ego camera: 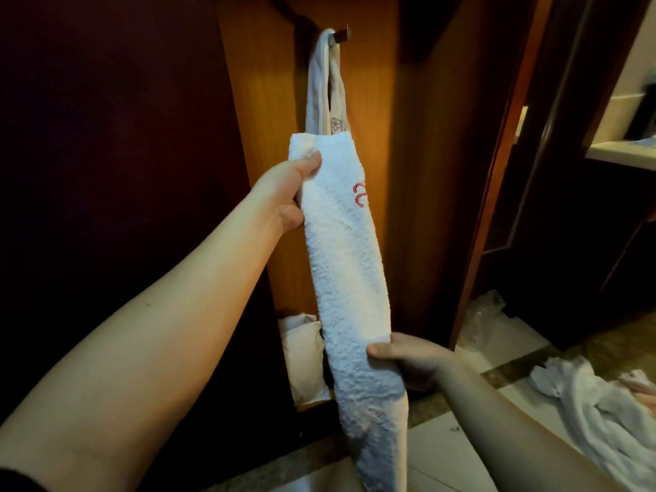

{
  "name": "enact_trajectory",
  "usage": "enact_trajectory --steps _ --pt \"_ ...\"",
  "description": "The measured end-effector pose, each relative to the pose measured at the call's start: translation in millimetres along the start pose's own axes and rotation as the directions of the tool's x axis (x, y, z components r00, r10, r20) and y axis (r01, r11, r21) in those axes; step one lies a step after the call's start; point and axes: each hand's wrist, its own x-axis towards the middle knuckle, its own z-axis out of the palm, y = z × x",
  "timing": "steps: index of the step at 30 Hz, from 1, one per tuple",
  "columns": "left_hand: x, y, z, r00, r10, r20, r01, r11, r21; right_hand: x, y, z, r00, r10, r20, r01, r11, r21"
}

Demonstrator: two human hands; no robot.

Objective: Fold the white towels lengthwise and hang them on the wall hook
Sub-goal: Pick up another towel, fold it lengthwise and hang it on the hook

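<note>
Towel-folding moment, so: both hands are on one long white towel (346,275) that's already folded into a narrow strip and held out in front of an orange-brown wooden panel (419,172). The left hand (289,195) grips it near the top end, thumb laid over the front face and the other fingers wrapped round the back where I can't see them. The right hand (411,356) pinches it lower down from the right side, thumb pressed on the front, remaining fingers tucked behind the cloth, so can't tell how those lie either. The strip runs at a slight tilt, top end up near the middle of the view and bottom end trailing off toward the lower edge. There's a small red embroidered mark (361,195) on the towel's right edge a bit below the top. Straight above it, a dark wall hook (341,33) on the panel already carries another white towel (326,94), draped over it with both halves hanging down; its lower ends disappear behind the top of the held one. Down by the base of the panel sits a whitish bag-like bundle (303,360), partly hidden behind the towel. Off to the right on the tiled floor (461,445) lies a crumpled heap of white towels (600,410), well apart from the hands.
</note>
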Motion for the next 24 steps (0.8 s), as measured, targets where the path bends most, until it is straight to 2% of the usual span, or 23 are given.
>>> enact_trajectory --steps 3,7,10,12,14,17,19,21,24 --pt "11.7 3.2 0.4 0.998 -0.033 -0.056 0.035 0.999 0.030 -5.5 -0.4 -2.9 0.995 0.073 0.074 -0.070 0.997 -0.045" --pt "32.8 -2.6 -4.4 0.986 -0.047 -0.158 0.063 0.993 0.104 -17.3 -9.6 -3.2 0.988 0.087 0.125 -0.077 0.994 -0.083" --pt "54.3 -19.1 -18.2 0.970 -0.054 -0.238 0.093 0.983 0.156 -22.8 -12.1 -8.6 0.994 0.016 0.110 -0.019 1.000 0.025" --pt "69.7 -35.9 -31.4 0.959 -0.077 -0.272 0.131 0.974 0.185 -24.4 -16.6 -8.6 0.997 -0.058 0.046 0.050 0.986 0.160" --pt "78.6 -55.4 -43.1 0.964 -0.129 -0.231 0.181 0.958 0.222 -26.5 -30.8 -5.2 0.988 -0.149 -0.045 0.156 0.949 0.274" --pt "85.3 -90.0 -56.6 0.957 -0.268 -0.108 0.289 0.883 0.371 -29.6 -66.9 4.2 0.959 -0.235 -0.160 0.278 0.895 0.349" --pt "83.0 -115.7 -59.8 0.949 -0.285 -0.134 0.315 0.847 0.429 -25.9 -90.3 5.2 0.922 -0.260 -0.289 0.355 0.864 0.356" --pt "65.5 -136.2 -54.2 0.976 -0.188 -0.114 0.219 0.878 0.426 -17.1 -106.4 3.1 0.879 -0.257 -0.401 0.394 0.865 0.312" --pt "11.3 -156.7 -42.4 0.999 0.035 0.002 -0.033 0.909 0.415 -3.5 -120.8 0.2 0.802 -0.289 -0.523 0.440 0.878 0.189"
